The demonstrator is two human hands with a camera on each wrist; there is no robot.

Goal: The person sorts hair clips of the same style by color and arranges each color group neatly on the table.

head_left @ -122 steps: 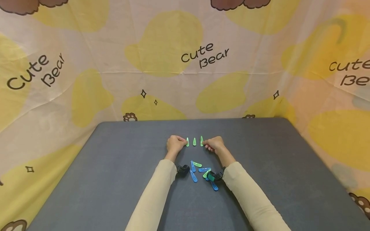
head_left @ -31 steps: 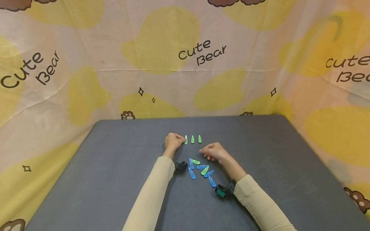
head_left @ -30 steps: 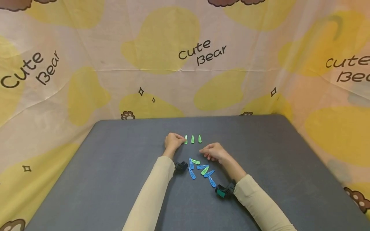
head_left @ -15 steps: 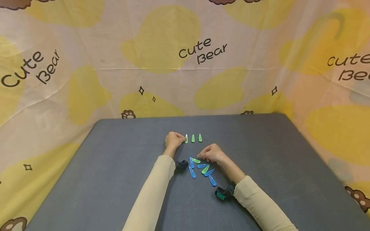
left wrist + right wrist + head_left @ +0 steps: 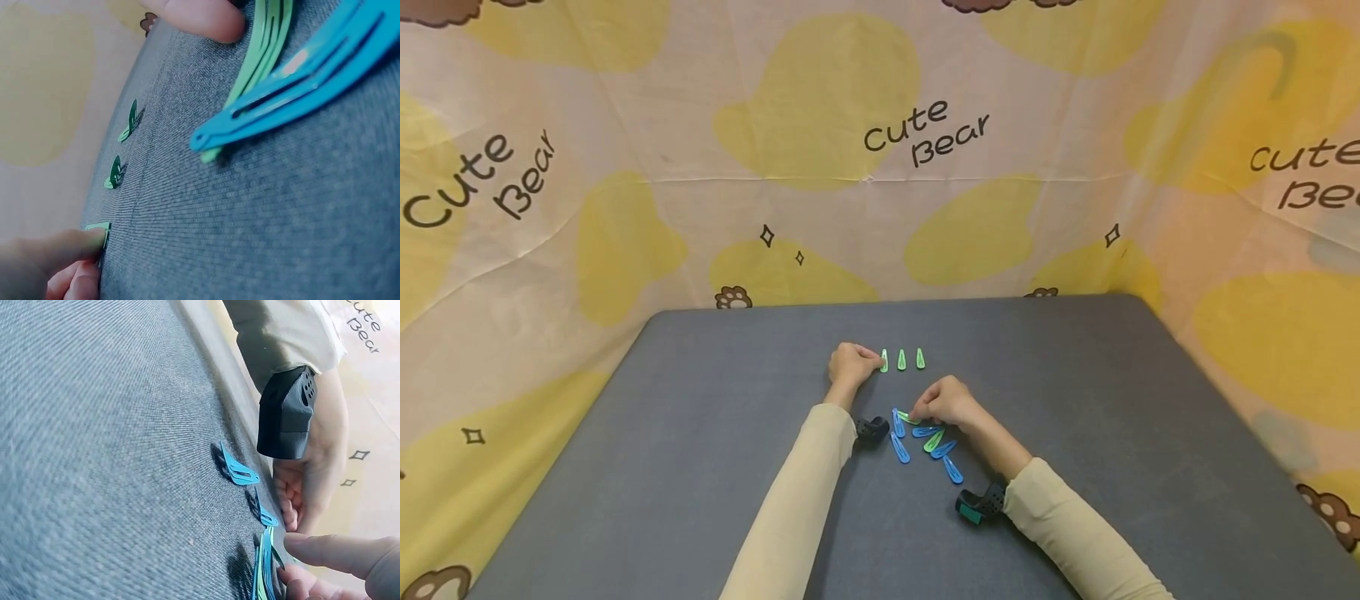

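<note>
At the far part of the table, my left hand (image 5: 851, 365) pinches the leftmost green snap hair clip (image 5: 884, 360) of a row of three. The other two, a middle clip (image 5: 902, 359) and a right clip (image 5: 921, 358), lie apart, pointing away from me. Nearer me, my right hand (image 5: 949, 401) is at a loose pile of blue and green clips. Its thumb (image 5: 312, 547) and a finger stand slightly apart at the end of a green clip (image 5: 905, 417). In the left wrist view, a blue clip (image 5: 300, 84) crosses over that green one (image 5: 265, 44).
Several blue clips lie close together, among them one at the left (image 5: 900, 448) and one at the near right (image 5: 952, 470). Another green clip (image 5: 933, 441) sits between them. The grey table (image 5: 700, 467) ends at a patterned cloth (image 5: 820, 108). Black wrist cameras (image 5: 872, 430) hang under both wrists.
My right hand has left the right clip of the row and come down toward me to the green clip in the pile. The left hand stays at the leftmost clip.
</note>
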